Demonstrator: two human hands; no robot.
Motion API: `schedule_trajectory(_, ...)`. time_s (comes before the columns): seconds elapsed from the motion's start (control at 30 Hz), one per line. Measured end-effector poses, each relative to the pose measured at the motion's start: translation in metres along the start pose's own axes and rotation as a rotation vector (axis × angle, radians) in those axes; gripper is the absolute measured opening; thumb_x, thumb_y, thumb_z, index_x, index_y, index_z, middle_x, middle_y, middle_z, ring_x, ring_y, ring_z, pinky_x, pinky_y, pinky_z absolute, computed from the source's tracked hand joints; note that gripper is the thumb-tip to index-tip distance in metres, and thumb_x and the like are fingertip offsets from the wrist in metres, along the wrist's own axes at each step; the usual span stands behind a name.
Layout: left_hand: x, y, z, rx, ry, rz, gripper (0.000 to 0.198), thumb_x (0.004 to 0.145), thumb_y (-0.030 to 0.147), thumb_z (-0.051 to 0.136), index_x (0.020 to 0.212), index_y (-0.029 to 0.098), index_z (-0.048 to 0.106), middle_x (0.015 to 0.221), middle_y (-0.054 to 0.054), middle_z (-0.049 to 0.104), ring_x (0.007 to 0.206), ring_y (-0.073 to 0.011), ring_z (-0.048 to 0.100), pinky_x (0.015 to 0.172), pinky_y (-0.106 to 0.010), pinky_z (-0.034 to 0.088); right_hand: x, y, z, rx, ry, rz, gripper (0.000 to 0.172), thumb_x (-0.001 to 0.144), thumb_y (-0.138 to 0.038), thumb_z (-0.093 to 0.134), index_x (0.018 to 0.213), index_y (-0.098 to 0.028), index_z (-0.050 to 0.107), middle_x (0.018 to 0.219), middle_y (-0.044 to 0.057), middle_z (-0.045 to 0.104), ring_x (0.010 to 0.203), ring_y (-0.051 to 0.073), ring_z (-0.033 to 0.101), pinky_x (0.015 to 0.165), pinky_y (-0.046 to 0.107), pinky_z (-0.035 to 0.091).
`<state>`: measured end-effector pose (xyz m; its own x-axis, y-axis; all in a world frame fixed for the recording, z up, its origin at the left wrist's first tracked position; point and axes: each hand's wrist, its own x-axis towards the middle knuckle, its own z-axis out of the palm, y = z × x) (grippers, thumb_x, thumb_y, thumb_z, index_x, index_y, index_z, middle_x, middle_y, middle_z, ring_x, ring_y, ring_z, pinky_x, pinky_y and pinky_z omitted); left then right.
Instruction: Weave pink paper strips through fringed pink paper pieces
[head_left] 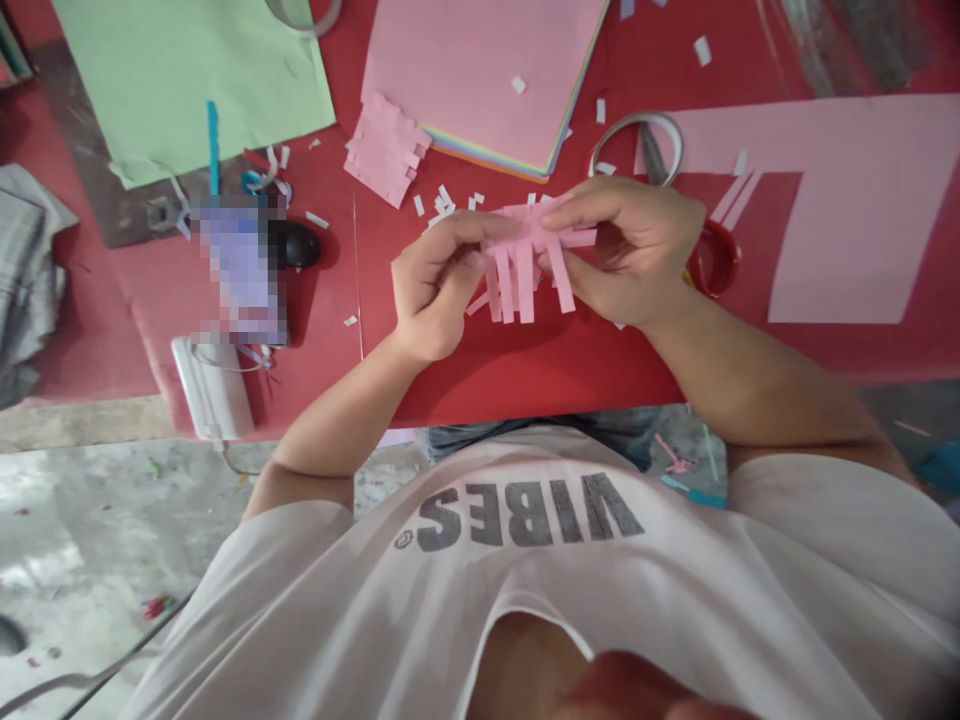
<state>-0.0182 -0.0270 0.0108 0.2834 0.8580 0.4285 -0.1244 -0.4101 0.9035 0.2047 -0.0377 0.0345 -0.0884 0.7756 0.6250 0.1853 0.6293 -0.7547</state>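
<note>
1. Two hands worked close together in the head view, above the middle of the red counter (525,375). The left hand (435,290) and the right hand (626,250) were nearly touching, and the fingers of each were pinched firmly on the upper part of a bundle of pink paper strips (525,290).
2. The step in hand appeared to be joining or weaving the narrow cut strips by hand. The next move seemed to call for a steady pinch, so that the strips would not slide apart.
3. The strips hung downward in a loose fringe, slightly splayed and uneven in length, just above the counter. Their top ends were partly hidden by the fingers.
4. Ahead lay a stack of coloured paper sheets (480,80) with pink on top, and a fringed pink paper piece (386,150) sat at its corner. White paper scraps (442,205) were scattered between that piece and the hands. Beyond the right hand were scissors (651,150) and a large cut pink sheet (847,200), while a pale green sheet (187,70) lay far left.
</note>
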Motion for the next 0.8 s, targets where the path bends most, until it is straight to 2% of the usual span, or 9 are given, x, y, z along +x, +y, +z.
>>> schedule_trajectory(0.2, 0.003, -0.006, 0.001, -0.007, -0.100, 0.126, 0.044, 0.097, 0.060, 0.072, 0.134, 0.039, 0.067, 0.112, -0.001, 0.073, 0.100, -0.0264, 0.080, 0.079, -0.044, 0.071, -0.001, 0.000, -0.002, -0.016, -0.046, 0.060, 0.036, 0.084, -0.061, 0.086, 0.109, -0.038, 0.078, 0.099, 0.002, 0.079, 0.083, 0.023, 0.074, 0.076, 0.040, 0.065)
schedule_trajectory(0.33, 0.002, -0.014, 0.001, 0.009, -0.059, 0.124, 0.046, 0.091, 0.061, 0.079, 0.130, 0.040, 0.069, 0.109, -0.002, 0.073, 0.101, -0.0284, 0.080, 0.084, -0.048, 0.071, -0.003, 0.001, 0.000, -0.001, -0.014, 0.033, 0.042, 0.083, -0.070, 0.083, 0.109, -0.039, 0.077, 0.096, 0.000, 0.078, 0.080, 0.023, 0.073, 0.072, 0.041, 0.063)
schedule_trajectory(0.47, -0.001, -0.021, 0.002, 0.015, 0.017, 0.090, 0.042, 0.089, 0.063, 0.081, 0.122, 0.039, 0.073, 0.105, -0.001, 0.073, 0.095, -0.0270, 0.081, 0.087, -0.054, 0.071, -0.005, 0.000, 0.000, -0.065, -0.050, 0.147, 0.043, 0.077, -0.071, 0.086, 0.105, -0.039, 0.077, 0.097, 0.003, 0.079, 0.080, 0.026, 0.071, 0.077, 0.044, 0.065)
schedule_trajectory(0.6, -0.005, -0.021, 0.001, 0.035, 0.042, 0.026, 0.042, 0.086, 0.062, 0.083, 0.120, 0.039, 0.074, 0.105, -0.001, 0.073, 0.097, -0.0274, 0.080, 0.091, -0.056, 0.070, -0.003, -0.001, 0.001, -0.020, -0.004, 0.049, 0.036, 0.084, -0.066, 0.080, 0.104, -0.036, 0.077, 0.093, 0.000, 0.079, 0.076, 0.024, 0.071, 0.068, 0.042, 0.062)
schedule_trajectory(0.73, -0.004, -0.022, 0.001, 0.037, 0.031, 0.066, 0.040, 0.089, 0.060, 0.082, 0.122, 0.040, 0.073, 0.105, 0.000, 0.073, 0.095, -0.0247, 0.080, 0.089, -0.052, 0.070, 0.000, -0.001, 0.004, 0.011, -0.005, -0.024, 0.028, 0.086, -0.052, 0.082, 0.108, -0.035, 0.078, 0.093, -0.001, 0.080, 0.073, 0.021, 0.073, 0.065, 0.038, 0.060)
schedule_trajectory(0.8, -0.004, -0.022, 0.001, 0.036, 0.017, 0.084, 0.040, 0.090, 0.060, 0.081, 0.124, 0.040, 0.073, 0.105, -0.001, 0.072, 0.095, -0.0244, 0.080, 0.089, -0.052, 0.070, -0.001, -0.001, 0.004, 0.012, 0.005, -0.043, 0.028, 0.087, -0.052, 0.082, 0.109, -0.035, 0.079, 0.092, -0.002, 0.080, 0.073, 0.021, 0.073, 0.064, 0.037, 0.060)
